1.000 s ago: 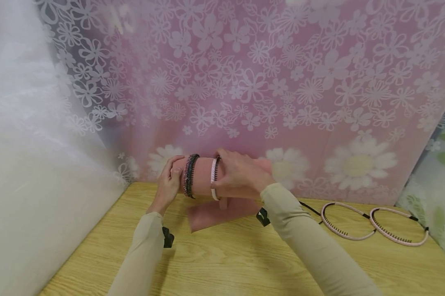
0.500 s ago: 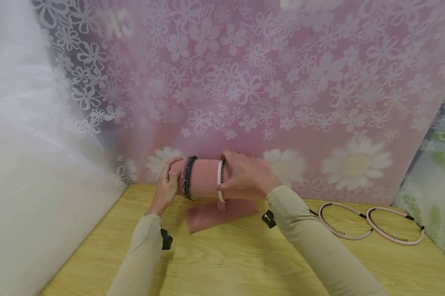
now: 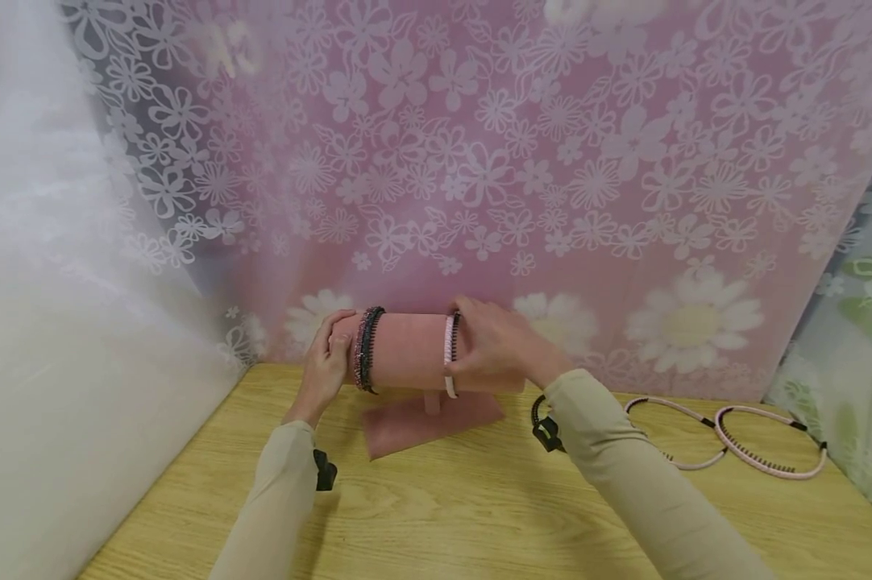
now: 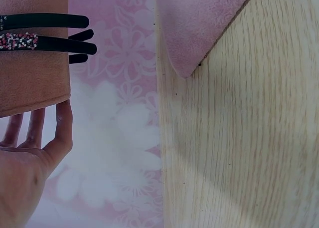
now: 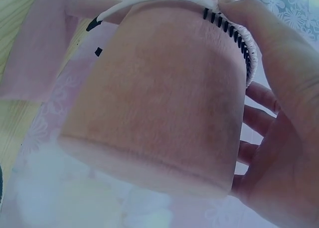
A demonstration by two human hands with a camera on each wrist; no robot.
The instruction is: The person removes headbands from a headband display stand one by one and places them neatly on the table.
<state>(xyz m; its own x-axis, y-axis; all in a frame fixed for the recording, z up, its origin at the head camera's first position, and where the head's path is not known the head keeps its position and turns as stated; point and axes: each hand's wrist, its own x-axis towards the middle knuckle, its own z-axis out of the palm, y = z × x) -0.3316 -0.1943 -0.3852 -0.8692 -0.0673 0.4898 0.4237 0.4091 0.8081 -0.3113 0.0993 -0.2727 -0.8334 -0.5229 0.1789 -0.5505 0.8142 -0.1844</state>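
Mid-frame, right grip [image 3: 504,342] pinches white headband [image 3: 449,342]: spacing step, seemingly; left grip [image 3: 325,366] holds pink roll [image 3: 410,346]; next likely needs gentle release.

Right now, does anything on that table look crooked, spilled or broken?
Slightly crooked: the stand's pink base sits turned at an angle beneath the pink roll, which runs nearly straight across the head view, so they look misaligned. I see nothing spilled or broken.

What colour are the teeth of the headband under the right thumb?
Black teeth, clearest in the right wrist view.
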